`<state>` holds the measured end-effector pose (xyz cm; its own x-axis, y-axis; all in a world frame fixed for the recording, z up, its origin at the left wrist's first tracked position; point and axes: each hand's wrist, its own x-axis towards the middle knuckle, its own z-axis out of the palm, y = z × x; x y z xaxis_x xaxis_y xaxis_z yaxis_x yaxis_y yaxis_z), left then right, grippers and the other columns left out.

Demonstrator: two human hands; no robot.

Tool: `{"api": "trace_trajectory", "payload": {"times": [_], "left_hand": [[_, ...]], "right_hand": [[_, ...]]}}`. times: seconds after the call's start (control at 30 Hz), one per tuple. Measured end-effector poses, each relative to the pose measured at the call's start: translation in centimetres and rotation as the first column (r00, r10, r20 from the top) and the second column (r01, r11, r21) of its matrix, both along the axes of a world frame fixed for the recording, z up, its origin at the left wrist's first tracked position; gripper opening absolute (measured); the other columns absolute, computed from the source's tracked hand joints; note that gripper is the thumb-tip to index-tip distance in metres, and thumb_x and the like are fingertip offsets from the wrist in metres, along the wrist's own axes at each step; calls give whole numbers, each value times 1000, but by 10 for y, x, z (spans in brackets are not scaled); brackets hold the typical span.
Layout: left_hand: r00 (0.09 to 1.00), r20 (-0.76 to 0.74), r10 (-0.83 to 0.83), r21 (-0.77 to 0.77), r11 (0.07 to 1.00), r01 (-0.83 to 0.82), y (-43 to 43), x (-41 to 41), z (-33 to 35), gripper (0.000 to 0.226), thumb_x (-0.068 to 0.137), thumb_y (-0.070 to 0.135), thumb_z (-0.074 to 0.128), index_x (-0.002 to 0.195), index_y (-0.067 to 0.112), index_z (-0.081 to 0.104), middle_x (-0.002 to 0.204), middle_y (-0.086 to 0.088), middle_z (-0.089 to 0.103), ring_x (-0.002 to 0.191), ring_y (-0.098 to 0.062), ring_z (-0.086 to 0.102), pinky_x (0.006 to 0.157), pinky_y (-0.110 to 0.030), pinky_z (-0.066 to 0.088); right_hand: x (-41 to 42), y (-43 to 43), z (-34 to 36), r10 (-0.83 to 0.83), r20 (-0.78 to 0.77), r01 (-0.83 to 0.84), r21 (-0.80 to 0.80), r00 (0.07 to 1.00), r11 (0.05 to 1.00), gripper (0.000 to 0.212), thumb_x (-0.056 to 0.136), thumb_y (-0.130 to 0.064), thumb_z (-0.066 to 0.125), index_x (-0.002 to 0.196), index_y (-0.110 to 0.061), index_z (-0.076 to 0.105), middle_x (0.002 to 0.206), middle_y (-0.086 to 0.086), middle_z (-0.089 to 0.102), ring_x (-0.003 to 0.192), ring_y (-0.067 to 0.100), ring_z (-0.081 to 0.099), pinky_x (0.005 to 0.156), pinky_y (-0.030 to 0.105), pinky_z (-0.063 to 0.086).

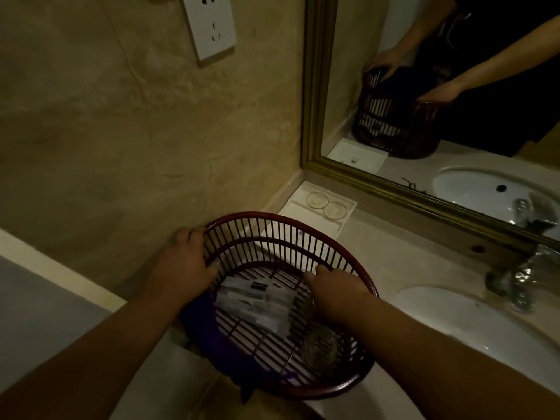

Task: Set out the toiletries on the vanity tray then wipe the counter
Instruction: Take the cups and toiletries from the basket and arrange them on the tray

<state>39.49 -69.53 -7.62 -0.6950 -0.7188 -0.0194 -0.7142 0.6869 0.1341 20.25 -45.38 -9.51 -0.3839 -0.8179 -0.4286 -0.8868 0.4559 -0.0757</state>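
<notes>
A dark red slatted plastic basket (274, 231) is tilted at the counter's front edge. My left hand (185, 265) grips its left rim. My right hand (336, 291) grips its right rim with the fingers over the edge. Inside lie several wrapped toiletry packets (257, 304), a clear glass (321, 347) and a dark blue cloth (212, 338) hanging over the near side. A white vanity tray (306, 219) lies in the corner behind the basket, with two round clear coasters (325, 204) on it.
The beige counter (403, 259) runs right to a white sink (472, 322) with a chrome faucet (521, 280). A gold-framed mirror (315, 116) stands behind. A wall socket (209, 25) is up on the left wall. A grey floor lies lower left.
</notes>
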Motion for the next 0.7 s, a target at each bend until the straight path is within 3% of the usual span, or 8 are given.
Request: {"api": "trace_trajectory", "payload": {"times": [0.1, 0.23, 0.37, 0.53, 0.7], "left_hand": [[997, 79, 25, -54, 998, -21, 3, -8, -3, 77, 91, 42, 67, 152, 10, 33, 145, -19, 38, 94, -36, 63, 63, -35, 42], [991, 133, 29, -110, 994, -14, 5, -7, -4, 73, 93, 35, 62, 155, 14, 28, 146, -17, 34, 82, -29, 64, 57, -34, 37], [995, 97, 11, -89, 996, -3, 7, -1, -1, 73, 96, 40, 56, 158, 23, 21, 151, -12, 30, 85, -24, 63, 57, -33, 38], [1000, 0, 17, 25, 1000, -17, 8, 3, 2, 70, 95, 47, 55, 156, 31, 25, 157, -8, 20, 98, -25, 64, 72, -37, 55], [998, -57, -14, 45, 999, 17, 4, 12, -3, 74, 86, 51, 65, 150, 24, 38, 157, -9, 31, 98, -27, 66, 71, -35, 56]], "right_hand": [[-7, -20, -12, -28, 24, 25, 117, 999, 993, 67, 93, -35, 66, 152, -22, 37, 145, 14, 46, 123, 37, 57, 89, 49, 53], [-2, -41, -28, -30, 97, 4, 268, 995, 963, 56, 99, -27, 61, 151, -19, 43, 145, 16, 50, 128, 36, 55, 98, 48, 50], [5, -43, -45, -121, 72, 98, 265, 990, 959, 45, 101, -24, 58, 145, -17, 52, 141, 14, 55, 125, 34, 58, 98, 46, 51], [9, -37, -47, -127, 41, 112, 259, 991, 959, 47, 101, -23, 59, 146, -16, 50, 142, 16, 52, 125, 35, 57, 97, 46, 51], [15, -38, -8, -77, 27, 73, 129, 997, 989, 67, 91, -23, 71, 149, -17, 38, 140, 17, 50, 122, 38, 55, 92, 47, 51]]}}
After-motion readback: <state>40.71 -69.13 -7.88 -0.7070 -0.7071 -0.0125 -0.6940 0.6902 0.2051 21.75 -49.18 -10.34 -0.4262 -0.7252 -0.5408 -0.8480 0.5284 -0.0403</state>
